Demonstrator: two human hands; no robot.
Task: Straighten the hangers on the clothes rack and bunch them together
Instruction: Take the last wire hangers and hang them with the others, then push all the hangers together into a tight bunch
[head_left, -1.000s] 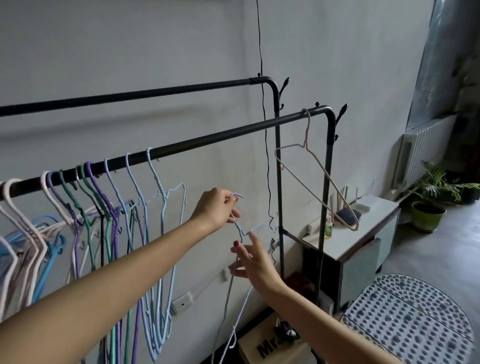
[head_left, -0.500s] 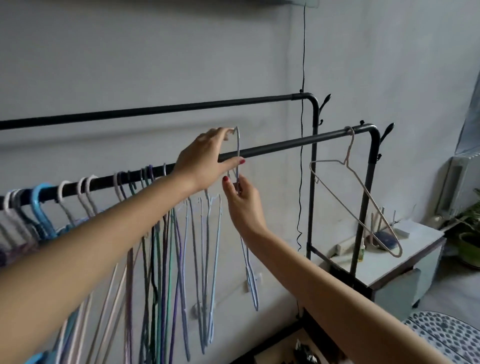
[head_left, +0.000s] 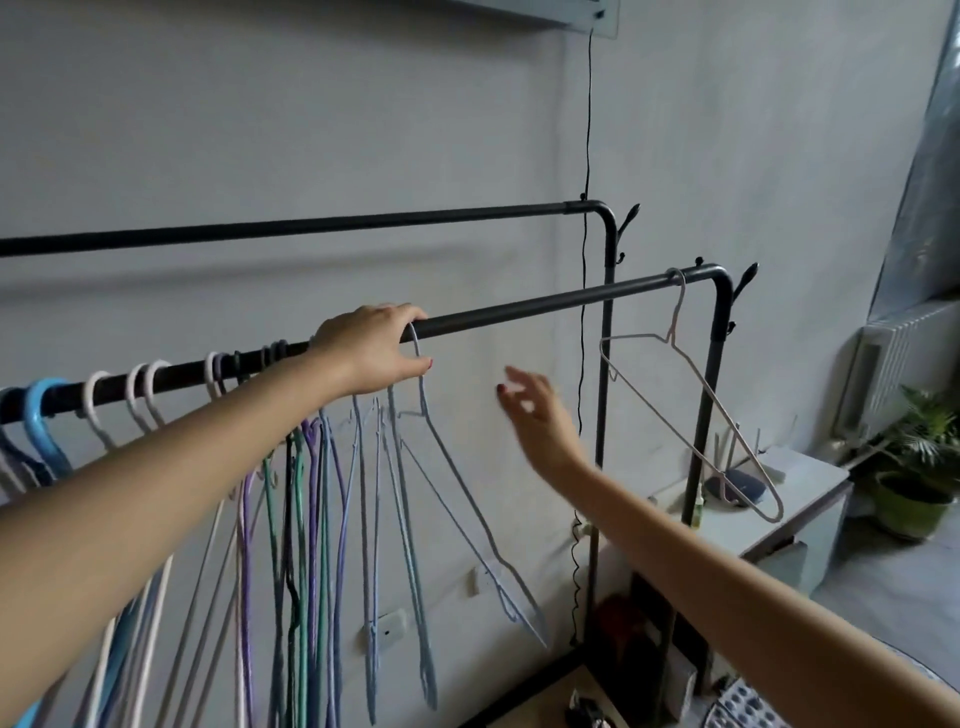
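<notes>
Hooks of several hangers (head_left: 363, 467) behind the left hand (head_left: 371, 348) — rack rail (head_left: 519, 309) cut off at the left edge

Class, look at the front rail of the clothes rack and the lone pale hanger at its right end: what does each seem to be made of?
Front rail: probably metal tube, dark matte coating, smoothly bent corner. Pale hanger: likely thin coated wire, judging by its slender bent outline.

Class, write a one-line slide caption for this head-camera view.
Left hand hooks a pale blue wire hanger onto the black rack rail; right hand hovers open.
</notes>
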